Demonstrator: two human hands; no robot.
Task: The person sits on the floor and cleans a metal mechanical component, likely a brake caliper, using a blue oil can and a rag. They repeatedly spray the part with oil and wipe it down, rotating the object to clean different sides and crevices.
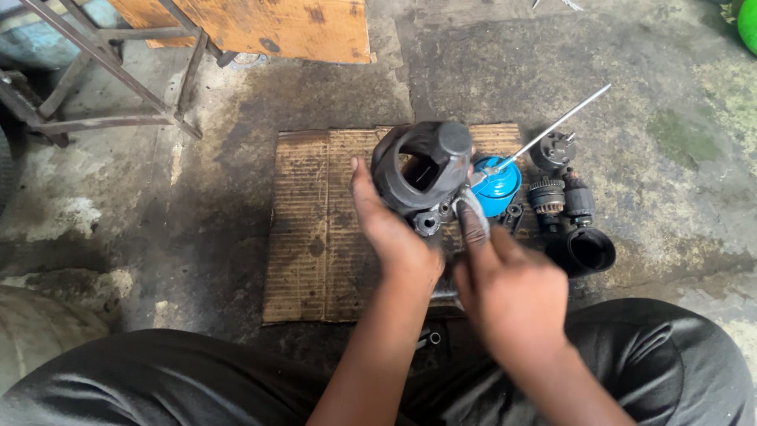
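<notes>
My left hand (392, 230) grips a dark, greasy metal housing (422, 167) and holds it up over a sheet of corrugated cardboard (315, 229). My right hand (505, 284) reaches in from the right, and its grease-smeared forefinger presses against the housing's lower right side. Just behind the housing sits a small blue tub (498, 188) with a thin metal rod (556, 126) resting in it and pointing up to the right.
Several dark machine parts lie right of the cardboard: a gear piece (546, 195), a round cap (551, 150), a black cylindrical sleeve (587, 251). A metal stand (102, 87) and a wooden board (260, 28) are at the upper left. The floor is stained concrete.
</notes>
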